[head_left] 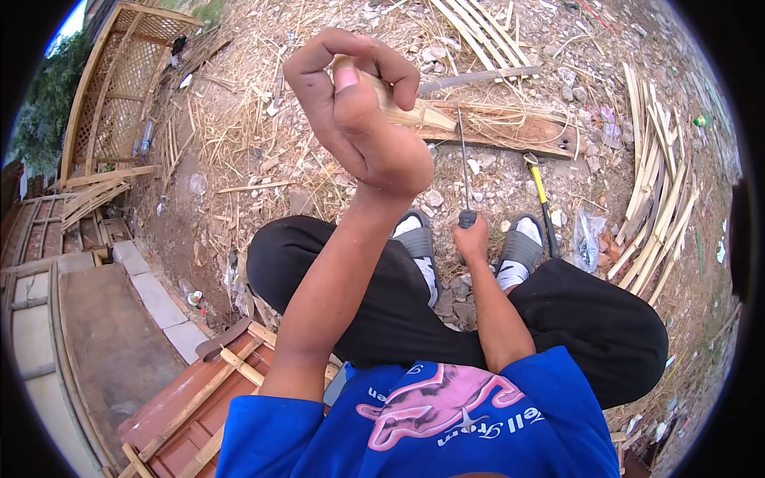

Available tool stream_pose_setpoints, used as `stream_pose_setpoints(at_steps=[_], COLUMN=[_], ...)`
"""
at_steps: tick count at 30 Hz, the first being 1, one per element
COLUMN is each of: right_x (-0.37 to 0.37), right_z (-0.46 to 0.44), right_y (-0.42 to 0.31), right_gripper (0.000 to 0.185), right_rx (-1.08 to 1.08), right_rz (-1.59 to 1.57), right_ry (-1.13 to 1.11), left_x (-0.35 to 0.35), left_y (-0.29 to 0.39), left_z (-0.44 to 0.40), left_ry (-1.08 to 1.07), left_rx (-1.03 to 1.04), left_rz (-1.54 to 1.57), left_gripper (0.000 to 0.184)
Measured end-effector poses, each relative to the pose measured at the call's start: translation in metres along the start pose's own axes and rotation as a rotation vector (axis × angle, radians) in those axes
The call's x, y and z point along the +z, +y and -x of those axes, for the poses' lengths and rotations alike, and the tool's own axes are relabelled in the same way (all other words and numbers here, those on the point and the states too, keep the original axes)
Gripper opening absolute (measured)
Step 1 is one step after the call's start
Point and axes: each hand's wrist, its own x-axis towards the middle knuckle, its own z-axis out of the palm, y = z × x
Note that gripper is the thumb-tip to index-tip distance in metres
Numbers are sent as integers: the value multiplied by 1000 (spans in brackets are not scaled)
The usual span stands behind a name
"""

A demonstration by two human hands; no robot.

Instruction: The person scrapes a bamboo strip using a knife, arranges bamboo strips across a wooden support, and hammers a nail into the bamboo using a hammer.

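A pale wood piece is held by the curled fingers of the left hand, with its tapered end seen over the left part of a plank; whether they touch cannot be told. By the closed fingers of the right hand, a long thin blade is gripped at its handle, and the plank's near edge is crossed by it. Between this edge and the sandals, stony ground is left open — narrowed near the right corner by a tool with a yellow-black handle. Loose shavings are spread over the plank. Farther right, long strips are heaped — a clear plastic bag is found beside them. On the blue shirt, "From" can be read.
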Motion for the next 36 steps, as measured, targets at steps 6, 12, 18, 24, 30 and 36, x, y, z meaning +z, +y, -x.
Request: stream_pose_setpoints(at_steps=[6, 12, 18, 24, 30, 36], right_x=[-6, -17, -34, -40, -43, -31], right_z=[5, 12, 32, 34, 17, -22], right_y=[-61, -134, -187, -197, -174, -78], right_gripper=[40, 38, 42, 40, 40, 35], right_rx=[-50, -368, -684, -734, -621, -226], right_rz=[-150, -369, -546, -595, -449, -102], right_ry=[44, 65, 113, 89, 29, 42], left_x=[5, -2, -20, -28, -40, -41], left_y=[5, 6, 3, 4, -2, -6], left_z=[4, 4, -3, -11, -19, -21], left_ry=[-35, -110, -295, -466, -474, -496], left_rx=[-82, -182, -255, -327, -327, -335], left_rz=[44, 133, 335, 390, 462, 524], left_gripper=[25, 28, 27, 26, 26, 27])
